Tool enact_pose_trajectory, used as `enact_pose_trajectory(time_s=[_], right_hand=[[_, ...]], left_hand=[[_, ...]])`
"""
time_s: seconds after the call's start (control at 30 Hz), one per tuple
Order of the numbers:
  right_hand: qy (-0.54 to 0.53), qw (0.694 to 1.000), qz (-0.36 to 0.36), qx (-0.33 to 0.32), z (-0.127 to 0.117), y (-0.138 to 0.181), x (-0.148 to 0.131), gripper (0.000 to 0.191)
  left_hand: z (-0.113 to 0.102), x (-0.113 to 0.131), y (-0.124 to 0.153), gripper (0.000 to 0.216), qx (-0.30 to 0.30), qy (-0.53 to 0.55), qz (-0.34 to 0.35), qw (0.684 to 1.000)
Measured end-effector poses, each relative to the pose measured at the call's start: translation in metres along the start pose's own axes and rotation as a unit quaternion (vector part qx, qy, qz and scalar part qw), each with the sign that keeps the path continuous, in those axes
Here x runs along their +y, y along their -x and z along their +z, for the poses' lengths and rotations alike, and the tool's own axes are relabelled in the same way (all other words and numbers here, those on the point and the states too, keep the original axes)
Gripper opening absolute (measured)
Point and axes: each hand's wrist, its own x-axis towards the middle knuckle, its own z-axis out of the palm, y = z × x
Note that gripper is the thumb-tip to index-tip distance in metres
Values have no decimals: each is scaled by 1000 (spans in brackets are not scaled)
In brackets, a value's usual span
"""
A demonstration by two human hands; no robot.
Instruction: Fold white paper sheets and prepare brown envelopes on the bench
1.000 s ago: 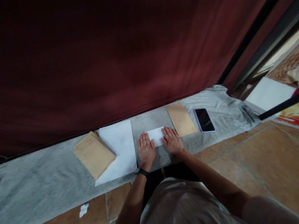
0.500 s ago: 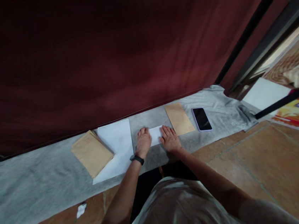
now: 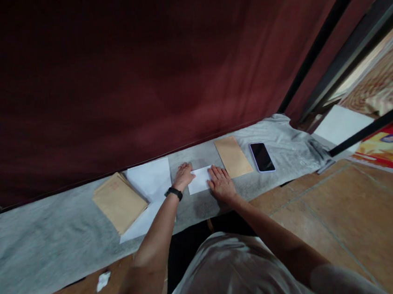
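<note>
One right hand (image 3: 222, 185) lies spread flat, the left hand (image 3: 183, 175) bent at a corner — grip unclear — on white paper (image 3: 199, 183), seemingly already folded, on the cloth (image 3: 51, 237) between larger sheets (image 3: 154, 177) and an apparently unfilled envelope (image 3: 233, 156).

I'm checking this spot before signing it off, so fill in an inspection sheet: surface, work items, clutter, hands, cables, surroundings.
Surface: gray cloth, wrinkled in places.
Work items: small white paper; larger white paper, partly under a stack of brown envelopes; single brown envelope.
Clutter: phone, screen dark, right of the single brown envelope; white scrap on the floor.
Hands: left hand at the small paper's left end; right hand flat over its right end.
Cables: nothing seen that is clearly a cable.
Surroundings: dark red backdrop; tiled floor; slanting black pole at right.
</note>
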Motion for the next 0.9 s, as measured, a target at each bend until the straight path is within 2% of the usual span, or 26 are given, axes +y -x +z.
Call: enact_pose_trajectory(time_s=[0.33,0.5,0.7,0.8,0.9], right_hand=[[1,1000,-3,-12,-2,-1,0,57],[-45,999,7,8,-4,-3,5,59],[-155,982,32,100,-29,-22,13,68],[-172,979,18,106,-52,-37,18,55],[-147,985,-27,81,-65,-39,23,41]], left_hand=[[2,1,10,6,12,104,-41,994],[-1,6,25,2,46,145,-39,988],[-26,18,51,2,124,155,31,980],[-37,20,66,8,199,113,121,966],[-34,17,82,13,209,41,183,960]])
